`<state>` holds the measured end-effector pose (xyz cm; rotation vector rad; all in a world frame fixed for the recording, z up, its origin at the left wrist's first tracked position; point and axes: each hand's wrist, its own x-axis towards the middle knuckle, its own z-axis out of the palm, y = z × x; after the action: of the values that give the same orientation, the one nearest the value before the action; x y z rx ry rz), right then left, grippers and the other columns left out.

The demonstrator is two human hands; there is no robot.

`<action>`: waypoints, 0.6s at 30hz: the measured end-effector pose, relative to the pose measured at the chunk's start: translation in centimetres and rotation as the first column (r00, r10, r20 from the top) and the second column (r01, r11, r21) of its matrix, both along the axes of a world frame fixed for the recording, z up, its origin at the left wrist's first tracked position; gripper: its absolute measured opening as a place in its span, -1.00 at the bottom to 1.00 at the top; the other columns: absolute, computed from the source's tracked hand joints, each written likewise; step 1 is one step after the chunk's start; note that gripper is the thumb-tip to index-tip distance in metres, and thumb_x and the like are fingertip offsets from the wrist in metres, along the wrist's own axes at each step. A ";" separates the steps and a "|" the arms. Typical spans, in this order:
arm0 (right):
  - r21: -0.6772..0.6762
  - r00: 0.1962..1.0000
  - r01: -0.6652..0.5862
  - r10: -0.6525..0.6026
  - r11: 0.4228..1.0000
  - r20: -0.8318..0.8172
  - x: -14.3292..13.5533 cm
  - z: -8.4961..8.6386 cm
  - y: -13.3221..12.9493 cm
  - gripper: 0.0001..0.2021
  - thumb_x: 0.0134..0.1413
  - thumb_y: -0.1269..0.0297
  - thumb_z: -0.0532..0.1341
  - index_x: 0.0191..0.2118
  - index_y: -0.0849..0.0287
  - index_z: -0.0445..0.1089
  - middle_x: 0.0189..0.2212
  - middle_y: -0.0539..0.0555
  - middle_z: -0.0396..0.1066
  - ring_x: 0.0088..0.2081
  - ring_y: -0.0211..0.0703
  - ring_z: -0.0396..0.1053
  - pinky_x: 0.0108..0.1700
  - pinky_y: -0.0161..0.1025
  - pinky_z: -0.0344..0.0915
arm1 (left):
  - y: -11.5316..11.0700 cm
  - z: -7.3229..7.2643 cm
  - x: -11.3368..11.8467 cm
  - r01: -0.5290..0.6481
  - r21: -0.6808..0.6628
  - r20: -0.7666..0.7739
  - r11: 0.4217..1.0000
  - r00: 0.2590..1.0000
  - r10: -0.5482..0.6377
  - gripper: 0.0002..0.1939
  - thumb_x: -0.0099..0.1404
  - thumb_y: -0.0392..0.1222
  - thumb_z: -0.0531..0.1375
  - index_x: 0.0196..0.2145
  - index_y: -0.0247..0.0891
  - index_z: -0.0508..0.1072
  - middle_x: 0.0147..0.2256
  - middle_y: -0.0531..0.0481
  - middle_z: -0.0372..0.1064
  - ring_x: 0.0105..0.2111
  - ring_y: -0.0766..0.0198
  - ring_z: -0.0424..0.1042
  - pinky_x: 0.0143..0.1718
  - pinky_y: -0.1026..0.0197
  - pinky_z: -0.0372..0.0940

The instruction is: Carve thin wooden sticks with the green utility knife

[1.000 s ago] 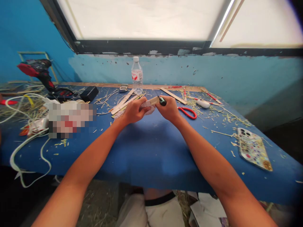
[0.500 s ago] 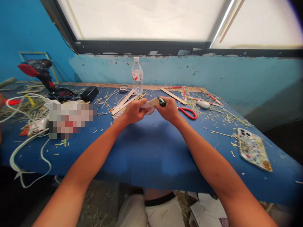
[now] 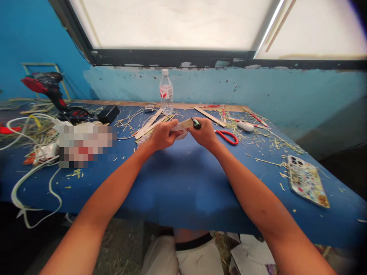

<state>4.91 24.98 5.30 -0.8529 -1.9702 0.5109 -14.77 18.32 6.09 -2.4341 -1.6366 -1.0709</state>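
Observation:
My left hand point(image 3: 164, 134) is closed round a pale wooden piece point(image 3: 187, 124), with whitish wrapping showing below its fingers. Its right end reaches my right hand point(image 3: 203, 131), which is wrapped round a dark green and black knife point(image 3: 196, 123). The thin blade points up and away, beside the end of the wood. Both hands are held close together over the blue table point(image 3: 177, 179). Red-handled pliers point(image 3: 228, 137) lie just right of my right hand, their front part hidden behind it. Flat wooden strips point(image 3: 149, 124) lie behind my left hand.
A water bottle point(image 3: 166, 93) stands behind the hands. Left are a drill point(image 3: 54, 91), a black box point(image 3: 108, 114) and white cables point(image 3: 21, 183). Right are a white mouse-like object point(image 3: 246, 126), a patterned phone point(image 3: 308, 181) and scattered shavings.
The knife has tilted slightly in my right hand. Part of another person's hand and a stick-like tool at the far left have gone out of view.

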 end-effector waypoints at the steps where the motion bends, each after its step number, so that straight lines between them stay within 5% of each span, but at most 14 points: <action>1: 0.001 1.000 0.000 0.000 1.000 -0.001 0.0 0.0 0.0 -0.80 -0.01 0.25 0.18 -0.56 0.12 0.18 -0.61 -0.11 0.04 -0.48 -0.29 -0.03 -0.41 -0.22 -0.12 | 0.0 0.0 0.0 0.002 0.002 -0.002 1.000 1.000 -0.002 -0.77 0.27 -0.06 0.18 -0.42 -0.17 0.20 -0.51 0.07 0.24 -0.53 0.29 0.12 -0.45 0.19 -0.02; 18: 0.075 0.997 0.044 -0.048 0.996 0.054 0.2 0.1 0.2 -0.71 -0.03 0.29 0.19 -0.57 0.07 0.02 -0.62 -0.13 -0.04 -0.49 -0.28 -0.12 -0.40 -0.20 -0.13 | 0.0 0.0 -0.5 0.019 0.046 0.000 0.999 1.000 -0.019 -0.71 0.30 0.04 0.15 -0.42 -0.15 0.18 -0.59 0.10 0.15 -0.59 0.31 0.02 -0.49 0.18 -0.05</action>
<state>5.11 25.13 5.39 -0.8724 -2.0023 0.3888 -15.23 18.27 6.09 -2.4256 -1.5739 -1.0989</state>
